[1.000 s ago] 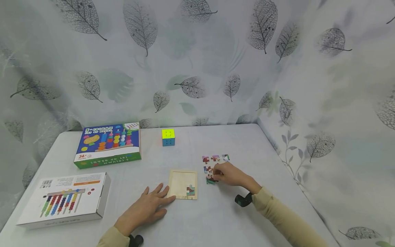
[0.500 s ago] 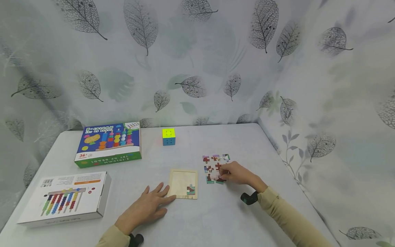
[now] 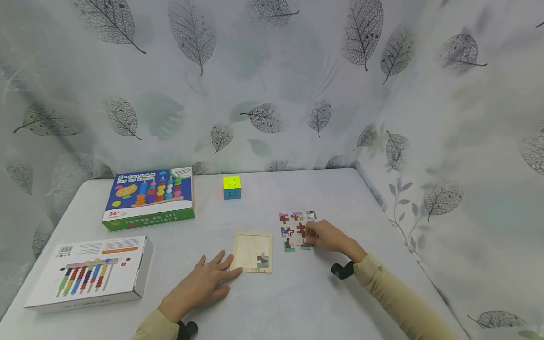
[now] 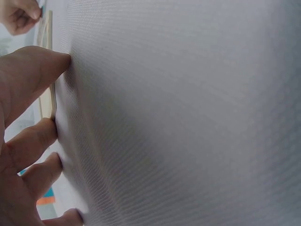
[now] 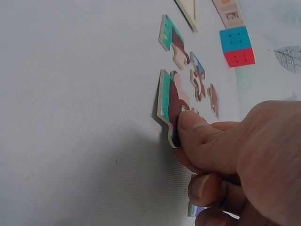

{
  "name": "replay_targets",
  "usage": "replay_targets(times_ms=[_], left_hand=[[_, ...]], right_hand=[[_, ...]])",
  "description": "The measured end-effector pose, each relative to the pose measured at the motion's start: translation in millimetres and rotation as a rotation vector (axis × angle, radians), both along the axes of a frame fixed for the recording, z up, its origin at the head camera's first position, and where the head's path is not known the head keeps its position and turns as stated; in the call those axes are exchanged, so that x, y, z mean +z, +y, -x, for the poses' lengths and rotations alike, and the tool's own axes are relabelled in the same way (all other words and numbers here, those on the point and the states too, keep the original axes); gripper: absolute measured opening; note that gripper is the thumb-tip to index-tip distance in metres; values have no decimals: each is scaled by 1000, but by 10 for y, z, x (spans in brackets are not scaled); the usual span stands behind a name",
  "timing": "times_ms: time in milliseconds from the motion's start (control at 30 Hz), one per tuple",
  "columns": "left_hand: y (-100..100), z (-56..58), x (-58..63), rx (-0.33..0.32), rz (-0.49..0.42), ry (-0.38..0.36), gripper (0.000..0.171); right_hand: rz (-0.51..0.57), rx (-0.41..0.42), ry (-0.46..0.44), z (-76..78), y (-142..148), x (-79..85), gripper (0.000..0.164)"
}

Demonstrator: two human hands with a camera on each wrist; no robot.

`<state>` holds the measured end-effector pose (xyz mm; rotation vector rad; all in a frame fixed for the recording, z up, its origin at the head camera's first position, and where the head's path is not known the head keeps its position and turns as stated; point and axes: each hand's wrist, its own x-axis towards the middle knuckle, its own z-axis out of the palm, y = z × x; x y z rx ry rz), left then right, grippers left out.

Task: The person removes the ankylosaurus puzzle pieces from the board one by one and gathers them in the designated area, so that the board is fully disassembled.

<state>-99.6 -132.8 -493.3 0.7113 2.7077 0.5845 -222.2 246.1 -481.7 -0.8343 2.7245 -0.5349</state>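
Observation:
My right hand (image 3: pixel 329 236) pinches a jigsaw puzzle piece (image 5: pixel 173 101) of teal and brown at its near right edge, thumb on top. Other loose puzzle pieces (image 3: pixel 287 232) lie in rough rows beside that hand. To their left is a shallow wooden puzzle tray (image 3: pixel 246 246), one puzzle piece (image 3: pixel 262 260) sitting in its lower right corner. Fingers spread, my left hand (image 3: pixel 204 285) rests on the table with fingertips at the tray's left edge. From the left wrist, the same hand (image 4: pixel 28 127) shows its fingertips on the cloth, the tray partly hidden behind them.
A yellow and blue puzzle cube (image 3: pixel 232 187) stands behind the tray. On the left lie a blue and green bead-set box (image 3: pixel 148 198) and a white box (image 3: pixel 89 271) with an abacus picture. Leaf-print curtains (image 3: pixel 272 85) border the white table (image 3: pixel 297 302).
My right hand has shifted right along the bottom row of pieces, uncovering pieces to its left. The left hand and the tray have stayed put.

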Motion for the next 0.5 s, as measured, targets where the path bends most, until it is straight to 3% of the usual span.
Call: replay_targets(times_ms=[500], left_hand=[[-5, -5, 19, -13, -1, 31, 46]], right_hand=[[-76, -56, 6, -27, -83, 14, 7]])
